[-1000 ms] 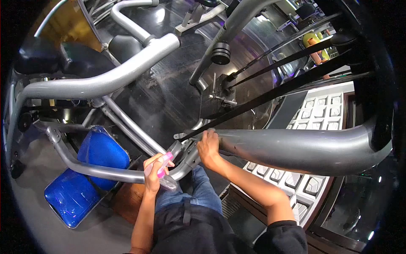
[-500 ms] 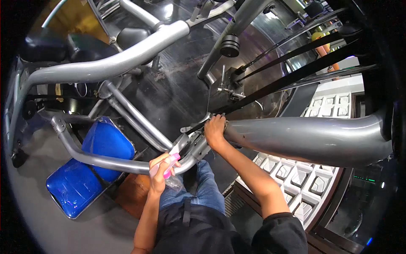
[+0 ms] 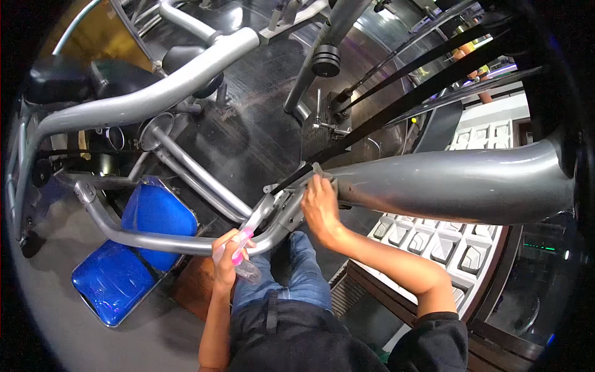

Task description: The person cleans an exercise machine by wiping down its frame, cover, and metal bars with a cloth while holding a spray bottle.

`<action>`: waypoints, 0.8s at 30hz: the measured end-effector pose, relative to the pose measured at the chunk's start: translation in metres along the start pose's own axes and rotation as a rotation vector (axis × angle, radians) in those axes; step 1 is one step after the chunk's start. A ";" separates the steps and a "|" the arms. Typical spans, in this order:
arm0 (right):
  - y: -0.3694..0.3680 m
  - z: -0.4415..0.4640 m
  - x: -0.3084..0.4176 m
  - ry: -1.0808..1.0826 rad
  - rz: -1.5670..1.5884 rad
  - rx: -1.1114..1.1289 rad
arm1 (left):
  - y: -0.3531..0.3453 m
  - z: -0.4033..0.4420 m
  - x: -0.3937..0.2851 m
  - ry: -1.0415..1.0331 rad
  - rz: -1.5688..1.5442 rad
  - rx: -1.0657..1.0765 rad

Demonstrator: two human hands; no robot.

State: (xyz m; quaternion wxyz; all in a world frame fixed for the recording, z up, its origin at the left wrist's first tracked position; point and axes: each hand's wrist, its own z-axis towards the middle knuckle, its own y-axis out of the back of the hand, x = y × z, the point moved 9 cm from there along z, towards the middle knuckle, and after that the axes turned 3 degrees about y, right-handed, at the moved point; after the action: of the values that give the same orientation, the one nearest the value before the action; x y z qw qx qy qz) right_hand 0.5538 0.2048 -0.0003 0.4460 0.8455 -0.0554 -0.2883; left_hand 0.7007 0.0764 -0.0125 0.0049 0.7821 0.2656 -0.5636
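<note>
My left hand (image 3: 228, 255) is wrapped round a clear spray bottle (image 3: 248, 271) with a pink and white head, just in front of the curved silver tube of a gym machine. My right hand (image 3: 320, 208) is closed at the joint where the thick silver beam (image 3: 446, 186) meets the metal bracket (image 3: 285, 211). A bit of something pale shows above its fingers, too small to name. The black belt (image 3: 384, 124) runs down to the bracket just beside this hand.
A blue padded chair (image 3: 158, 226) lies at the left under the curved tube. Another silver bar (image 3: 149, 99) crosses the upper left near black pads (image 3: 59, 80). White patterned panels (image 3: 440, 248) are at the right, below the beam. Black weights (image 3: 326, 61) hang on an upright.
The view has shifted a little. My right hand has turned and moved slightly along the joint, its elbow further right. My left hand still holds the bottle, now slightly lower.
</note>
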 end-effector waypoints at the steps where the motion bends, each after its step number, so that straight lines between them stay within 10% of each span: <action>1: -0.011 0.006 0.004 -0.006 0.002 -0.001 | -0.002 0.000 0.000 0.007 0.023 0.006; 8: -0.090 0.032 0.041 -0.135 0.136 -0.458 | -0.006 -0.003 -0.016 -0.072 0.082 0.044; 15: 0.019 -0.078 -0.009 0.006 0.551 -0.584 | -0.015 0.001 -0.017 -0.057 0.104 0.069; 24: -0.046 -0.132 -0.026 -0.753 0.733 -1.208 | -0.055 0.013 -0.015 -0.095 0.134 0.242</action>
State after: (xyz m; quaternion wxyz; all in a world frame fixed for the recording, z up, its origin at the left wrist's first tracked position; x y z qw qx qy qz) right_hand 0.5953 0.3369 0.0321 0.8443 0.2317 -0.3111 -0.3697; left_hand 0.6625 0.1129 0.0121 -0.0391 0.7656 0.1425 -0.6262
